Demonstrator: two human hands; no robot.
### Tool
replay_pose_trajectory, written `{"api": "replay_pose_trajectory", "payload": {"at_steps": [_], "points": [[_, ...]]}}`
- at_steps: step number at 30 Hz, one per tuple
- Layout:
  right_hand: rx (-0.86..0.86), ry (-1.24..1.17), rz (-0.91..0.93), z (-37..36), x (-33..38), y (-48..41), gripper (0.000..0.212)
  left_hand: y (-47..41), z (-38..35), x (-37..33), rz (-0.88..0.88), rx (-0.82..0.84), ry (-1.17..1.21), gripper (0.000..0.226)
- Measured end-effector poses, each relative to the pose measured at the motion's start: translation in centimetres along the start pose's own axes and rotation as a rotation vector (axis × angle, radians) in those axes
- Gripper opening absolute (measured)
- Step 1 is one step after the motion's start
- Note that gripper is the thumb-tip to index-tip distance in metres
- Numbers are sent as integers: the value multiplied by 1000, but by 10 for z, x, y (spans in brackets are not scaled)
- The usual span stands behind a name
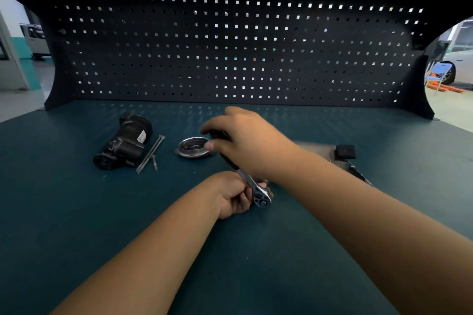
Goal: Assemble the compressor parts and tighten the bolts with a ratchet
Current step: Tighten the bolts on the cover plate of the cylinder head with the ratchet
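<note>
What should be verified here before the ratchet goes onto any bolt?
1. Ratchet held: ok; right-hand grip holds the handle, left-hand grip holds the head.
2. Socket on the head: cannot tell; the left-hand grip covers it.
3. Round cover joined to compressor body: not ok; they lie apart on the bench.
4. Bolts fitted: not ok; they lie loose beside the body.
5. Part behind the right forearm: cannot tell; blurred.
</note>
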State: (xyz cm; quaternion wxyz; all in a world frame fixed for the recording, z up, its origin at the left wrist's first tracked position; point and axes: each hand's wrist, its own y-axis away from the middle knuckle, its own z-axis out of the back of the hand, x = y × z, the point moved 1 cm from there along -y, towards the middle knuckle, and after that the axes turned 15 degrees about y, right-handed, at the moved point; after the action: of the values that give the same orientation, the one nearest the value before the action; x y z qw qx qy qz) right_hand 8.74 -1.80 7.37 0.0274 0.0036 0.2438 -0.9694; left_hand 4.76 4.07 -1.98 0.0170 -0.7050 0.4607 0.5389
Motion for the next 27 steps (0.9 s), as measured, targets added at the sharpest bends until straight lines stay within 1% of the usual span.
{"api": "replay_pose_trajectory", "payload": {"at_steps": [1, 3, 6, 8, 12, 15, 20, 24, 27], "points": [[7, 0, 0, -1, 0, 0, 34, 0, 0, 0, 2, 2, -3, 38], [-58, -34, -39, 6, -11, 8, 30, -4, 1, 0, 36, 9, 4, 32], [-194, -114, -179, 28, -47, 37, 12, -4, 2, 0, 64, 9, 8, 21], [-214, -116, -277, 37, -72, 66, 5, -3, 1, 0, 53, 26, 19, 23], [-137, -155, -442, 26, -98, 124, 12, -4, 1, 0, 72, 41, 14, 24], [-63, -177, -480, 13, -97, 150, 19, -2, -1, 0, 79, 37, -12, 23], [86, -101, -567, -9, -96, 172, 20, -3, -1, 1, 91, 35, -8, 24], [225, -19, -535, -19, -95, 174, 23, -5, 0, 0, 103, 23, -15, 26], [313, 30, -529, -7, -98, 163, 19, -6, 1, 0, 98, 18, -13, 24]]}}
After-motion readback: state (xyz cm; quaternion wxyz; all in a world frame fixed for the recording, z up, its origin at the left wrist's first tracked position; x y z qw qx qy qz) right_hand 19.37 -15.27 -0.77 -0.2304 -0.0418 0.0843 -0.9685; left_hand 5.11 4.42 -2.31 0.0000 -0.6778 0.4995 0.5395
